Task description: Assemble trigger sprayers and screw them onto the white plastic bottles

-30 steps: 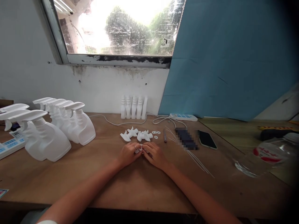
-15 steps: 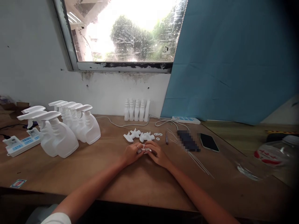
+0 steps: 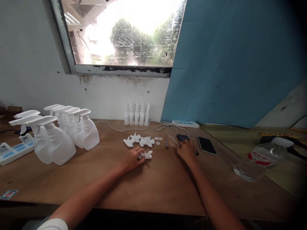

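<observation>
Right hand (image 3: 187, 151) has moved away from the left and now lies over the dark device (image 3: 182, 137). Its fingers are loosely bent, their tips at the near ends of the thin pale strands (image 3: 172, 139); grip cannot be confirmed. Strands slant away, toward the person's left, with the right hand nearer. Left hand (image 3: 131, 158) pinches the white fitting (image 3: 148, 156) on the tabletop (image 3: 153, 188). Pen-like tool (image 3: 167, 142) lies just left of the strands; phone (image 3: 207, 145), right of the device.
</observation>
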{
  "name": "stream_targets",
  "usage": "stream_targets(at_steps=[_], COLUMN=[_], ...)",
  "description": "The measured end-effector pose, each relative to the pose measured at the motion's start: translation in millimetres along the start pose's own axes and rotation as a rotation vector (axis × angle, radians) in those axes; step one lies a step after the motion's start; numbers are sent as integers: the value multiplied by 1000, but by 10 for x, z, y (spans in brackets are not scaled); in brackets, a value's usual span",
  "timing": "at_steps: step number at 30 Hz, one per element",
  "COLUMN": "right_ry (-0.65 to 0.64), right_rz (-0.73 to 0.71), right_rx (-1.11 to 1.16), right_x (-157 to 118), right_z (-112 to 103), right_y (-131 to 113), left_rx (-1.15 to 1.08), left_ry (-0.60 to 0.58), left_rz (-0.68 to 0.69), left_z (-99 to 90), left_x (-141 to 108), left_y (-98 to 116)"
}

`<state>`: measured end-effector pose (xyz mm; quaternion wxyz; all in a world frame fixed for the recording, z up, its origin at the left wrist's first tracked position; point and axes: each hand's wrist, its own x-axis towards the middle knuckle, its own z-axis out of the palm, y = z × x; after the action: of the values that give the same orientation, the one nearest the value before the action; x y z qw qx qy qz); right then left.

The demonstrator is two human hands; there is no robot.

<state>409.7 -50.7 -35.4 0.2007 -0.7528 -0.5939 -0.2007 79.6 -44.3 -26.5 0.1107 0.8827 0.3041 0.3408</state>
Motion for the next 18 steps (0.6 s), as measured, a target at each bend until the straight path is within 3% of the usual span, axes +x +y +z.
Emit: stream_targets(at_steps=[5, 9, 14, 18], right_ry=[-174, -182, -53, 77], right_rz=[35, 31, 45, 3], right_rx=[-78, -88, -32, 230], right_x=[-15, -9, 17, 41], right_z=[-60, -120, -152, -169], right_y=[-125, -191, -182, -206], left_rx=[18, -20, -64, -161], left_ry=[-4, 9, -19, -26], left_rz=[-1, 1, -84, -239], left_z=[17, 17, 7, 5], left_x=[-6, -13, -27, -32], left_y=[-13, -25, -44, -75])
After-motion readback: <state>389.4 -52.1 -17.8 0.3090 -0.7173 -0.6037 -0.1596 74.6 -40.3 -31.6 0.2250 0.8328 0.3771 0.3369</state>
